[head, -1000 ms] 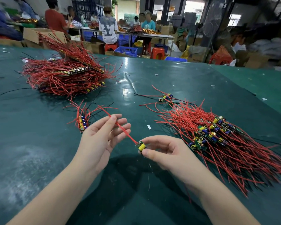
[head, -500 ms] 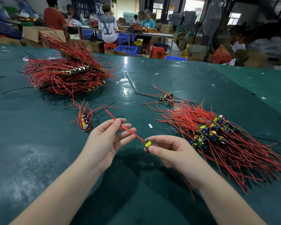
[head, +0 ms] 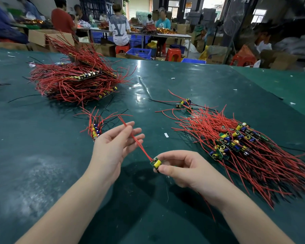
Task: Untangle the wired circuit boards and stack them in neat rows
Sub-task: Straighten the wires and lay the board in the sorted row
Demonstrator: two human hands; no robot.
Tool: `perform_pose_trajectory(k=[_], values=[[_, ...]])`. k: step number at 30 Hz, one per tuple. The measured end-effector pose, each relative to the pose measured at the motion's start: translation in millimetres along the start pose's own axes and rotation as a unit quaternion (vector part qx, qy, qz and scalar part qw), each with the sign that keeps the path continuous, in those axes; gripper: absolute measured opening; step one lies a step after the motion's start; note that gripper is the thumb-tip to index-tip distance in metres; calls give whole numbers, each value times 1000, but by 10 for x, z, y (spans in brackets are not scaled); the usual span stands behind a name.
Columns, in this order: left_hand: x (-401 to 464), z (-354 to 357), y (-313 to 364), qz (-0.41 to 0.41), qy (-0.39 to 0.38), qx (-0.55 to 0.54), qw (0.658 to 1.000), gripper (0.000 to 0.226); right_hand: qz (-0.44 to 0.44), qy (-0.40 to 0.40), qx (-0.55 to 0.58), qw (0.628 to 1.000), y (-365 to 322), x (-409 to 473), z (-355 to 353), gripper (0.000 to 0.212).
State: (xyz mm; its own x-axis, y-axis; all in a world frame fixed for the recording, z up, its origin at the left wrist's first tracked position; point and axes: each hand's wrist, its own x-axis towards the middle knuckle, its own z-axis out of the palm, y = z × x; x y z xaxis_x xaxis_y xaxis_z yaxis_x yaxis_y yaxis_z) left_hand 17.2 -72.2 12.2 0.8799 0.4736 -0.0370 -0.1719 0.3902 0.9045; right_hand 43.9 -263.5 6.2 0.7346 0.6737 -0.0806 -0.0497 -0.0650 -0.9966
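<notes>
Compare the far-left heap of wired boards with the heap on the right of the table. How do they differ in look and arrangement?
The far-left heap is piled high, with boards lined up in long strips among the wires; the right heap lies low and spread out, its boards loose and jumbled near the middle. The left heap's wires fan out to all sides, while the right heap's mostly stream one way. Both rest on the green table and are mostly red-wired.

A single wide-angle head-worn camera looks forward and down from close above the green table (head: pixel 201 81). Both forearms reach in from the bottom edge. Beyond the table's far edge, the view takes in a workshop where other people sit.
</notes>
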Motion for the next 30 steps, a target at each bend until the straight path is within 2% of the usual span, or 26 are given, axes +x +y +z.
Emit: perform_pose_trajectory(k=[3,8,10,13,15,17,21,23,26,27,30], values=[[40,-30,60,-14,28,-3,999,16,1,18,-6,1000,-2,7,-3,13],[67,-65,100,-66,29,-91,993,18,-9,24,-3,1000,-3,10,2,15],[66,-48,82,-66,11,-94,993,19,-14,37,-8,999,9,13,17,17],[-8,43,-3,-87,-73,-9,993,27,-28,87,16,996,15,49,6,19],[-106,104,-90,-90,-149,83,981,37,-34,107,32,993,7,64,-13,26],[-196,125,-140,-66,-203,166,963,36,-37,107,34,993,-1,61,-7,36],[-198,87,-146,-38,-199,198,959,20,-27,118,-23,992,8,45,15,52],[-189,91,-139,-42,-174,190,965,23,-12,130,-37,991,12,45,9,47],[-193,108,-102,-59,-155,138,976,33,-1,120,-53,991,-10,38,-6,16],[-194,114,-88,-60,-156,133,977,35,1,106,-46,993,-15,37,-10,12],[-206,138,-62,-65,-167,128,975,37,27,81,-17,996,-32,36,-32,21]])
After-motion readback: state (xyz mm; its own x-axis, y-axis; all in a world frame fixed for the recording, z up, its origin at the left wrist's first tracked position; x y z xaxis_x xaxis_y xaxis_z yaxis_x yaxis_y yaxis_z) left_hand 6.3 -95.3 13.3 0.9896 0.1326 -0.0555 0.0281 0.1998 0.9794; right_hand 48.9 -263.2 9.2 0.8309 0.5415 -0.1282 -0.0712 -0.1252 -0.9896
